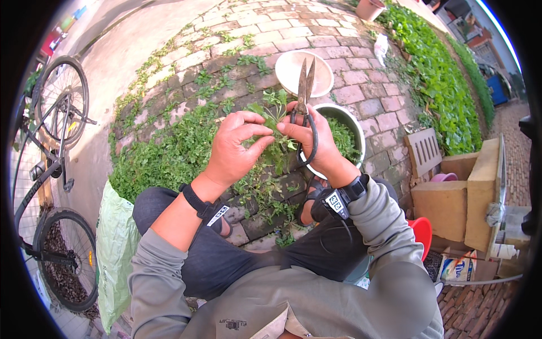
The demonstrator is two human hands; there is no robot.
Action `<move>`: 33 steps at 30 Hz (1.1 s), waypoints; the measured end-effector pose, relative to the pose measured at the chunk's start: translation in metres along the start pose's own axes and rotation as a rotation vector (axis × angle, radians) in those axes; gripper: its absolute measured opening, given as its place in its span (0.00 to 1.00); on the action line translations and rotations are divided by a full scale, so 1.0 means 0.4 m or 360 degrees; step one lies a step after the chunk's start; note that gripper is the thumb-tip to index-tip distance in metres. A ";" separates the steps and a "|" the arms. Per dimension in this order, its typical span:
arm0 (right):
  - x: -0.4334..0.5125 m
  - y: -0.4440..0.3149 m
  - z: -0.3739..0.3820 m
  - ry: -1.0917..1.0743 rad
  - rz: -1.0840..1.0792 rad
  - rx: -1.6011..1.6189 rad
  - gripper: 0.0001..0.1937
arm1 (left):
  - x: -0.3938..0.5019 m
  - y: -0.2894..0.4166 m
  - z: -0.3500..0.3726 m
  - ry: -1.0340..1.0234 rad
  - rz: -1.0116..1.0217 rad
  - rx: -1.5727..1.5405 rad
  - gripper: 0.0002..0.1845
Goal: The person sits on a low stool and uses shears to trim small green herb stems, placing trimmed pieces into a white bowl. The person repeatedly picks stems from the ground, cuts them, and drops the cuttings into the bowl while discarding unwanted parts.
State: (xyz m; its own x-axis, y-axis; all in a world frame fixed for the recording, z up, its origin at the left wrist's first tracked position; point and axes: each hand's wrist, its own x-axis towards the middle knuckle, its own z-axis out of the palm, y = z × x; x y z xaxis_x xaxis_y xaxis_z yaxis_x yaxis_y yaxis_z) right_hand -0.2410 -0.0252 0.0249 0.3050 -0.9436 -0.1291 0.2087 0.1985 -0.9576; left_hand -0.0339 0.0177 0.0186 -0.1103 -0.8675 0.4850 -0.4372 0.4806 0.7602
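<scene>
My right hand point(324, 137) holds rusty scissors point(302, 91) with dark looped handles, blades pointing away from me and slightly apart. Between its thumb and fingers is also a leafy green plant point(277, 112) with its leaves spread. My left hand point(239, 146) is at the plant's left side, fingers curled and fingertips by the leaves; whether it pinches a leaf is unclear. Just beyond my right hand stands a white-rimmed basin point(361, 133) holding cut greens point(342, 137). A large heap of greens point(169, 154) lies on the bricks to the left.
A pale, shallow bowl point(288, 74) sits beyond the scissors. At left are a light green sack point(114, 254) and a bicycle point(46, 169). Tan blocks point(440, 203) and a red container point(421, 233) stand right. A white cat point(380, 48) is near the garden bed point(440, 80).
</scene>
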 end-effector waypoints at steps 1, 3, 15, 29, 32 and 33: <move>-0.001 0.000 0.003 -0.0022 0.0011 0.0002 0.22 | 0.000 -0.004 0.002 -0.0006 -0.0008 0.0017 0.10; -0.001 -0.004 0.006 0.0001 0.0046 -0.0005 0.22 | -0.001 -0.016 0.001 0.0061 -0.0111 -0.0066 0.06; -0.002 -0.038 -0.021 0.0143 -0.0071 -0.0069 0.21 | 0.025 -0.027 -0.052 0.0052 -0.0669 -0.0792 0.11; -0.023 -0.152 -0.421 0.1338 -0.0118 -0.2109 0.30 | 0.004 -0.407 -0.539 -0.0283 -0.1568 0.0068 0.20; -0.029 -0.161 -0.436 0.1248 -0.0332 -0.1596 0.28 | -0.049 -0.550 -0.566 -0.0345 -0.1748 0.0057 0.17; -0.029 -0.163 -0.434 0.1172 -0.0386 -0.1383 0.28 | -0.064 -0.609 -0.573 -0.0327 -0.1724 0.0023 0.16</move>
State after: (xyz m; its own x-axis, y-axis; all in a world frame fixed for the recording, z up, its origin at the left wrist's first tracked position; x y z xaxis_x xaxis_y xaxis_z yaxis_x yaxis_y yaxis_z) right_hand -0.4196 -0.0733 0.0442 -0.3286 -0.9143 0.2369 -0.6066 0.0120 -0.7949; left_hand 0.2801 -0.0476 -0.0799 0.1919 -0.8338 -0.5176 -0.4023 -0.5479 0.7335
